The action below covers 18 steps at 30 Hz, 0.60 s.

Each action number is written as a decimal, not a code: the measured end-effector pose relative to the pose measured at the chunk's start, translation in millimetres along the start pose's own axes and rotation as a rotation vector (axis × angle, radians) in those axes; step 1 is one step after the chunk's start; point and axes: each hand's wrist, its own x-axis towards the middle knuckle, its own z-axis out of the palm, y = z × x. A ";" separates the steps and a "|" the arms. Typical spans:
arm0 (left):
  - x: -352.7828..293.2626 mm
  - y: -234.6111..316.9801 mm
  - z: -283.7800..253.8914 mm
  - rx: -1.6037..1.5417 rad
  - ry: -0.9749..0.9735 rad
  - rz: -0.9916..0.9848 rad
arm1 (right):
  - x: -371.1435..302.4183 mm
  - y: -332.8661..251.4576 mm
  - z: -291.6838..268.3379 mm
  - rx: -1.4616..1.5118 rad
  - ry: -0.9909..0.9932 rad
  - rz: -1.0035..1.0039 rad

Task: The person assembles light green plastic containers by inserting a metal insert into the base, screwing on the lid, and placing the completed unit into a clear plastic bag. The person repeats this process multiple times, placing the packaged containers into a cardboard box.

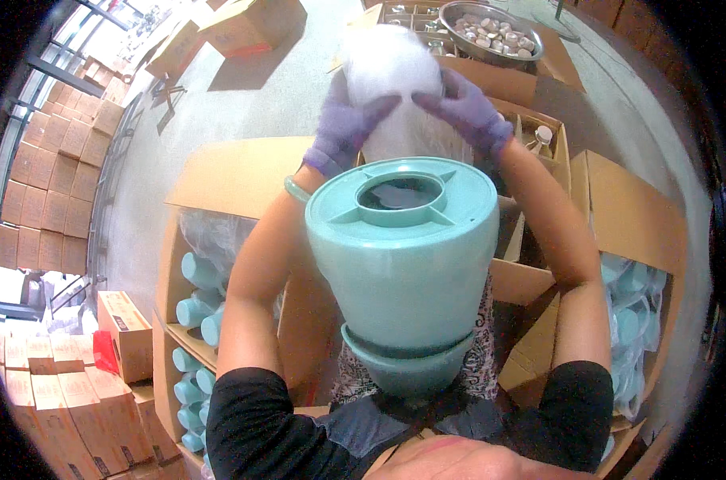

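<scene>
My left hand (347, 124) and my right hand (463, 112), both in purple knit gloves, are closed round the sides of a white, cloudy bundle (391, 68). It looks like thin plastic wrap or a bag and is smeared by motion. My thumbs lie on its near side, and the other fingers are partly hidden behind it. Between my forearms stands a big teal plastic pail-shaped piece (403, 276) with a raised round collar on its top. A smaller teal bowl-like part (415, 370) sits beneath it. Neither hand touches the teal pieces.
An open carton (207, 172) at left and another (631, 196) at right hold several teal cups, some in plastic film. Ahead right, a divided box contains a capped bottle (541, 140). Beyond stands a metal bowl (451, 32) of small round caps. Stacked cartons (55, 188) line the far left.
</scene>
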 end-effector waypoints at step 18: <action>-272.4 108.3 -84.7 0.161 -0.019 0.126 | -243.1 -108.4 -22.0 -0.452 -0.560 -0.831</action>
